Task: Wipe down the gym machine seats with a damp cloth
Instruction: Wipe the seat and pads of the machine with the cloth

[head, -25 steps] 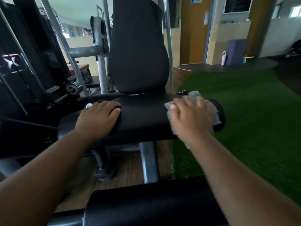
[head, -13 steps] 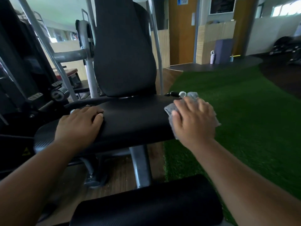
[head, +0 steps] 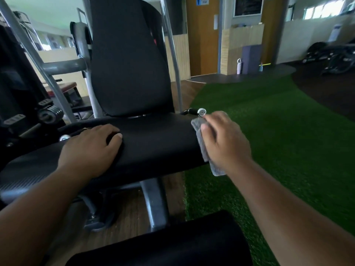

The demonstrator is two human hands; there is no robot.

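The right hand [head: 225, 140] holds one grey cloth [head: 203, 140] against the right end of the black seat [head: 153, 143]; its grip is curled over the cloth, thumb on the near side, and the cloth hangs down past the seat's edge with its lower corner free in the air above the green turf [head: 278, 141]. The left hand [head: 90, 148] lies flat on the seat's left half, fingers straight and together, holding nothing. Between the two hands a bare stretch of seat is open. The seat's front edge rolls down toward the camera; behind it rises one upright backrest [head: 128, 60], its foot just above the seat's rear edge. A single black handle with a silver end cap [head: 201, 112] juts out just beyond the right hand's fingers, close to the cloth's top corner. To the right of the seat the turf runs wide and unobstructed. To the left, grey frame tubes [head: 63, 66] and dark machine parts stand close to the seat. One grey post [head: 153, 204] carries the seat over a wooden floor, and one black pad [head: 172, 244] lies nearest the camera.
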